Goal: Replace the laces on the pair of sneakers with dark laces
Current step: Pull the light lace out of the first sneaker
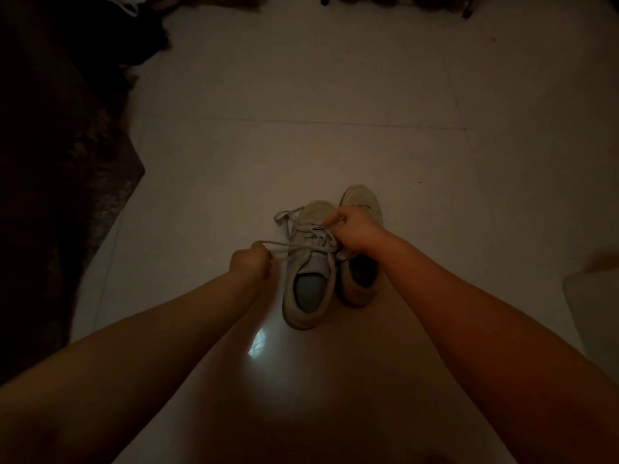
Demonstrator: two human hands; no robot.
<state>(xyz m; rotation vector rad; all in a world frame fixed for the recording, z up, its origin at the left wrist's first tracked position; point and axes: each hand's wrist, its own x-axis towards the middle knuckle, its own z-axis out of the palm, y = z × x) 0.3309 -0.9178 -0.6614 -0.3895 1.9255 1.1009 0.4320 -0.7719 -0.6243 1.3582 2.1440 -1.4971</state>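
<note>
Two pale sneakers stand side by side on the light tiled floor, toes pointing away from me. The left sneaker [305, 289] has a light blue insole and a white lace [291, 246] threaded through its eyelets. My left hand [250, 265] pinches a loop of that lace, drawn out to the left of the shoe. More of the lace lies in a loose bundle beside the toe. My right hand [353, 233] is curled over the lacing of the left sneaker and covers part of the right sneaker [360, 283]. No dark laces are in view.
A dark patterned rug [60, 182] fills the left side. Dark furniture legs [467, 8] stand at the far edge. A pale object [596, 296] sits at the right edge. The room is dim, with a light reflection on the tiles before the shoes.
</note>
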